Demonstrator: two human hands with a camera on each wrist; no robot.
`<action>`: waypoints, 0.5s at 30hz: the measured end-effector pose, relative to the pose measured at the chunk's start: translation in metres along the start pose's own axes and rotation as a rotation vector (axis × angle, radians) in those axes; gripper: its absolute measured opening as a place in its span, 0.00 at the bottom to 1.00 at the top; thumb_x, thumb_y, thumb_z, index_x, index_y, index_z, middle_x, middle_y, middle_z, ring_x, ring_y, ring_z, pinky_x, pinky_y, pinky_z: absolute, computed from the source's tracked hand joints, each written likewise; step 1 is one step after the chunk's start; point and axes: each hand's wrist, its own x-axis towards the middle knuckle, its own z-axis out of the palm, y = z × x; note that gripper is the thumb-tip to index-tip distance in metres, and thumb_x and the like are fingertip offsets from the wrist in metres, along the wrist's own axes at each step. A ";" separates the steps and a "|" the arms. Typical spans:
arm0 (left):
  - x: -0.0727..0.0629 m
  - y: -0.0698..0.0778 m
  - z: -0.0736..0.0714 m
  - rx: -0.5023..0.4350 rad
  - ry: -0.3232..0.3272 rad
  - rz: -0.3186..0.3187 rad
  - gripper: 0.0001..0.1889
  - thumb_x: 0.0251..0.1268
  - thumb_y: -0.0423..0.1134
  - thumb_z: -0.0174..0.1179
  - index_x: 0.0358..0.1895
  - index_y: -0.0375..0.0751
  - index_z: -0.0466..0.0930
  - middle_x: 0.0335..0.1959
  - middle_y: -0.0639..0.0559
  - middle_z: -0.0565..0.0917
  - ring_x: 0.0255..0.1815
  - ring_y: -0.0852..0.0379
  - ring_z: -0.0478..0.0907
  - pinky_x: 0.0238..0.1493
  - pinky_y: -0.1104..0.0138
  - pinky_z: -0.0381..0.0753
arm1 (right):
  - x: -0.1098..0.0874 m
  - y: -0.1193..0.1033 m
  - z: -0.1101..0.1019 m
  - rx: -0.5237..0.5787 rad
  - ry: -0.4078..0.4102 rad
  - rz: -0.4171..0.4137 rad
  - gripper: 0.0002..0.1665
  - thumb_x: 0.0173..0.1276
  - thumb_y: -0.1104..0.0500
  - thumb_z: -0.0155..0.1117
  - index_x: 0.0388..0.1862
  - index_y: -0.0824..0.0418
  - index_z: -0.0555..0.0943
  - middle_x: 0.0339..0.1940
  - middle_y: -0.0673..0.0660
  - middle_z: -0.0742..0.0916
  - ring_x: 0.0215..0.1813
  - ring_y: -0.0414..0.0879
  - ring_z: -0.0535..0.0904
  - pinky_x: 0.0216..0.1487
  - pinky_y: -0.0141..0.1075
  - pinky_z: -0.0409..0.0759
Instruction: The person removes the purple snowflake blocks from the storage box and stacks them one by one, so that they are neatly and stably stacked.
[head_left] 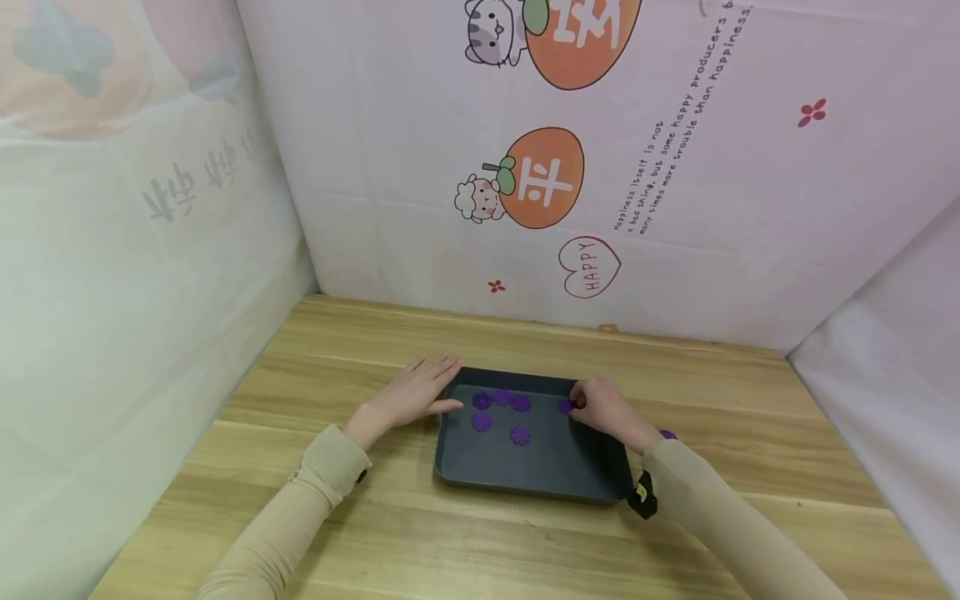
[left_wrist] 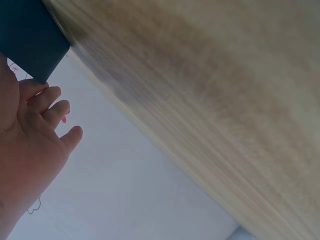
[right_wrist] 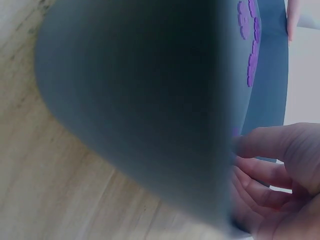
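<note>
A dark grey rectangular tray (head_left: 570, 467) lies on the wooden table. Several purple scalloped, flower-like discs (head_left: 521, 434) lie spread over its left and back part; they also show edge-on as purple discs (right_wrist: 252, 62) in the right wrist view. My left hand (head_left: 417, 390) touches the tray's back left corner with fingers straight. My right hand (head_left: 606, 409) reaches over the right side, its curled thumb and finger pinching a purple disc (head_left: 566, 406) low at the tray's back right. In the right wrist view, the tray wall hides most of that disc.
Another purple disc (head_left: 667, 434) sits on the table right of the tray, partly behind the right forearm. White printed cloth (head_left: 405, 167) hangs behind the wooden table (head_left: 405, 533) and on both sides. A black wrist device (head_left: 642, 496) is beside the tray's front right corner.
</note>
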 end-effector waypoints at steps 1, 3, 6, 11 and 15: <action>0.000 0.000 0.000 0.000 -0.001 0.000 0.41 0.74 0.61 0.49 0.78 0.36 0.55 0.79 0.40 0.59 0.81 0.43 0.56 0.80 0.44 0.52 | 0.000 0.000 0.000 -0.001 0.000 0.000 0.12 0.61 0.66 0.71 0.42 0.72 0.84 0.37 0.65 0.88 0.38 0.51 0.84 0.41 0.45 0.86; 0.000 0.000 0.000 0.001 -0.004 -0.002 0.41 0.73 0.61 0.49 0.78 0.36 0.55 0.79 0.40 0.59 0.81 0.43 0.56 0.80 0.44 0.52 | 0.001 0.000 0.000 -0.005 -0.002 0.003 0.11 0.61 0.66 0.71 0.41 0.72 0.84 0.36 0.64 0.88 0.38 0.51 0.84 0.41 0.44 0.86; -0.001 0.000 0.000 -0.002 -0.007 -0.003 0.41 0.73 0.61 0.49 0.78 0.36 0.55 0.79 0.40 0.59 0.81 0.43 0.56 0.80 0.44 0.52 | 0.001 0.000 0.001 -0.011 -0.008 0.009 0.11 0.60 0.66 0.71 0.41 0.71 0.84 0.36 0.63 0.88 0.37 0.50 0.84 0.40 0.43 0.86; -0.001 0.001 -0.001 -0.008 -0.011 -0.005 0.41 0.74 0.61 0.49 0.78 0.36 0.54 0.79 0.40 0.58 0.81 0.43 0.55 0.81 0.44 0.52 | 0.003 0.000 0.001 -0.014 -0.022 0.019 0.12 0.61 0.65 0.72 0.42 0.71 0.84 0.35 0.63 0.87 0.36 0.49 0.83 0.39 0.43 0.85; -0.001 0.000 -0.001 -0.013 -0.013 -0.005 0.41 0.74 0.61 0.49 0.78 0.36 0.54 0.79 0.40 0.58 0.81 0.43 0.55 0.80 0.44 0.52 | 0.003 -0.002 0.000 -0.028 -0.025 0.019 0.14 0.61 0.64 0.72 0.42 0.72 0.84 0.35 0.63 0.88 0.35 0.48 0.82 0.39 0.43 0.86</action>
